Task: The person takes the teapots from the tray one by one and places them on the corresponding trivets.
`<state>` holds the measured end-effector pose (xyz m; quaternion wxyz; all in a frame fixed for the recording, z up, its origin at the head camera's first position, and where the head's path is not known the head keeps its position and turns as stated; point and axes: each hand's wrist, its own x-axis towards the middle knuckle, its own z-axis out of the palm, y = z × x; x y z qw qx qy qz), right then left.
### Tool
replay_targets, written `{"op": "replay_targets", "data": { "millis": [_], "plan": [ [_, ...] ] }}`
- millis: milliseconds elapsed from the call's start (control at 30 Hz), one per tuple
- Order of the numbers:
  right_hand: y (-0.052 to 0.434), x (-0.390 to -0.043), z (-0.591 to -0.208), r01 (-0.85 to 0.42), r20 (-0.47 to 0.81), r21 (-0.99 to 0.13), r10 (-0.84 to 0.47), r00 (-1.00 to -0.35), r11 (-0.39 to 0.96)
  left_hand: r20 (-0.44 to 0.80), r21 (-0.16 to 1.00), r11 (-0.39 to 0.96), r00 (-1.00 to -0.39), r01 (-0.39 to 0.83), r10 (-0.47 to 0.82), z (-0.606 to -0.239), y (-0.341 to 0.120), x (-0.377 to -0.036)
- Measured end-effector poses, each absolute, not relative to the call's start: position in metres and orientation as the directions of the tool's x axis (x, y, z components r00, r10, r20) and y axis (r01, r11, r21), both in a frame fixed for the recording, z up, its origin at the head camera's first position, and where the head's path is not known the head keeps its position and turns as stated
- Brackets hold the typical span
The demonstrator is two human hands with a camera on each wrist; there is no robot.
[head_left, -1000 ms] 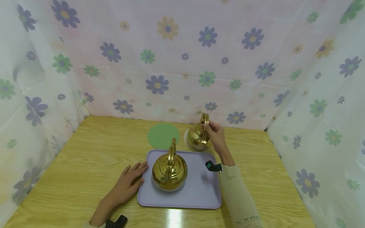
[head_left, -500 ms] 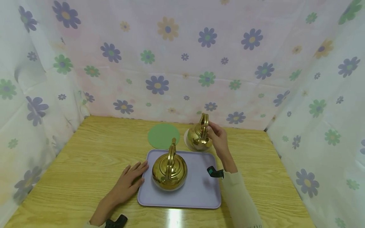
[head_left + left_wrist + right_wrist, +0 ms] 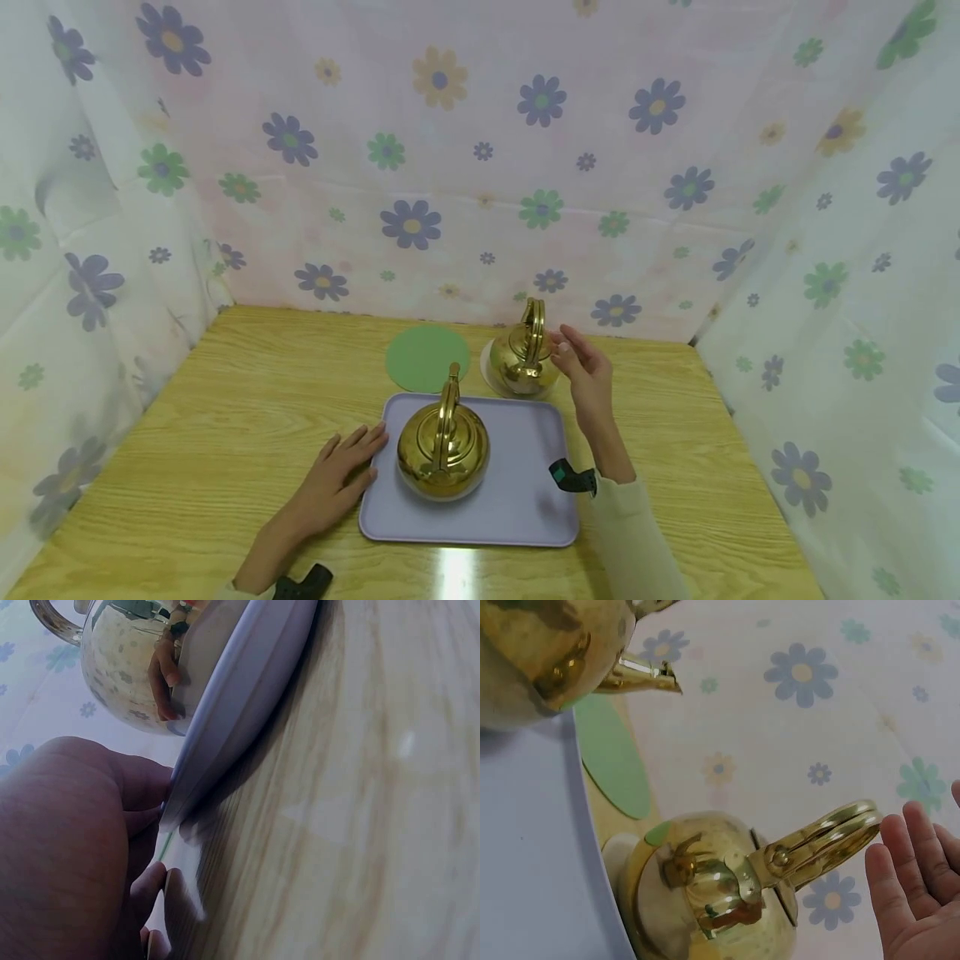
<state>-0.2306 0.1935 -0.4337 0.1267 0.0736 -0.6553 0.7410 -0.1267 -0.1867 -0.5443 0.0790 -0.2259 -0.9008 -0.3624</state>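
Observation:
Two shiny gold kettles are in the head view. The larger-looking kettle [image 3: 442,454] stands on a lilac tray [image 3: 517,492], its arched handle upright. Behind the tray, the other kettle [image 3: 513,360] sits on a pale round mat [image 3: 486,367]. Beside that kettle's handle is my right hand [image 3: 588,375], fingers loosely extended and not wrapped round it; the right wrist view shows the fingertips [image 3: 892,825] close to the handle [image 3: 825,844]. My left hand [image 3: 333,483] lies flat on the table, with its fingertips at the tray's left edge; the left wrist view shows them by the rim [image 3: 217,712].
A green round mat [image 3: 427,358] lies behind the tray, left of the back kettle. The wood-grain table [image 3: 247,400] ends at a flowered curtain [image 3: 480,167] that rises behind and on both sides.
My right hand has let go of the back kettle's handle and drawn away to the right. The kettles and the left hand have stayed in place.

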Motion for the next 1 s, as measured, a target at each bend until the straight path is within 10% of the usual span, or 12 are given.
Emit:
{"op": "replay_targets", "data": {
  "millis": [1000],
  "plan": [
    [0.120, -0.157, -0.441, -0.023, 0.077, -0.970, -0.216, -0.973, -0.243, 0.284, 0.619, 0.640, -0.890, 0.454, 0.357, -0.549, -0.189, -0.128]
  ]
}}
